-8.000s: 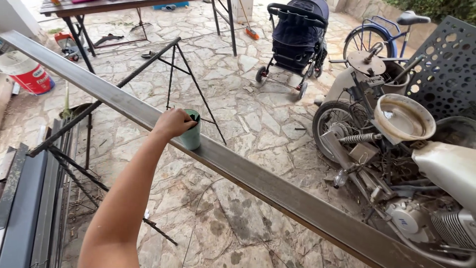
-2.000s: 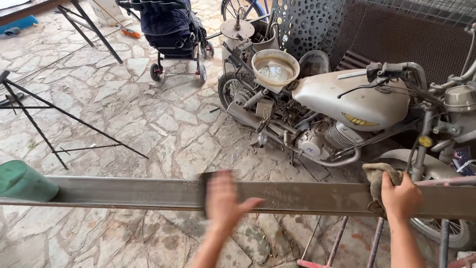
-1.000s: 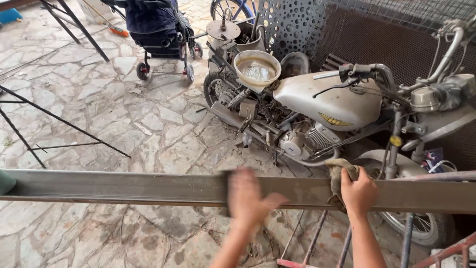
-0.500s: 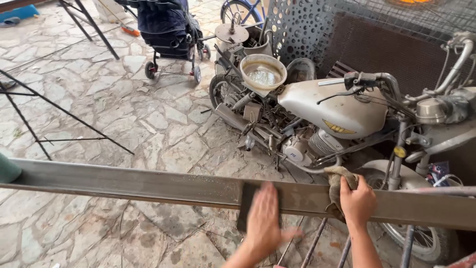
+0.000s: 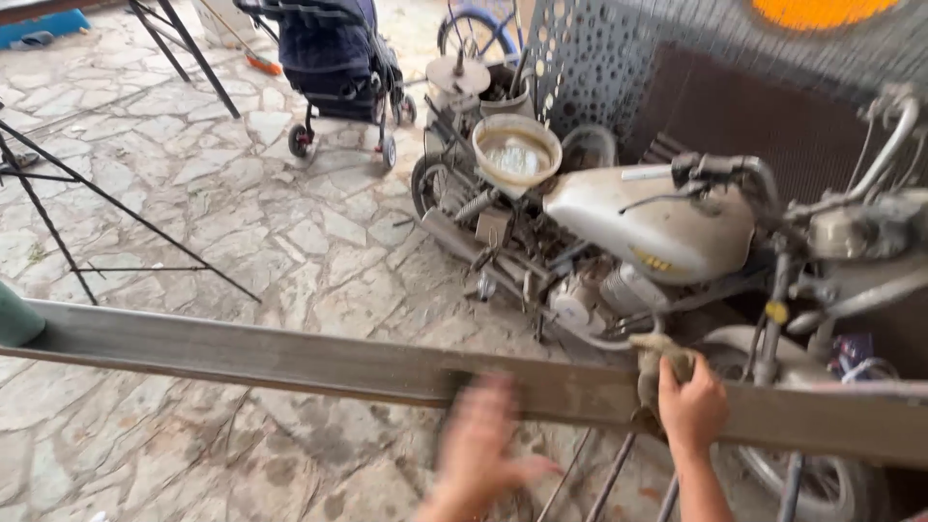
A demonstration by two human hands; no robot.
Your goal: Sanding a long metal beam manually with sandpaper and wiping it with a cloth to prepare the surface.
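Steel beam (image 5: 290,353) stretching across the view above a stone-paved floor (image 5: 242,222). Right hand (image 5: 691,411) pressing a crumpled rag (image 5: 657,362) against it. Left hand (image 5: 478,449) blurred, fingers apparently spread, just before the beam. Dusty motorcycle (image 5: 648,232) behind.

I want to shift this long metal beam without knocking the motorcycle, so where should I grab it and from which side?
Probably grip the long metal beam on the bare stretch left of the right hand, coming from the near side, fingers over the top edge. It lies level and flat-faced, and the motorcycle crowds its far side. The blurred left hand is already at that near face.
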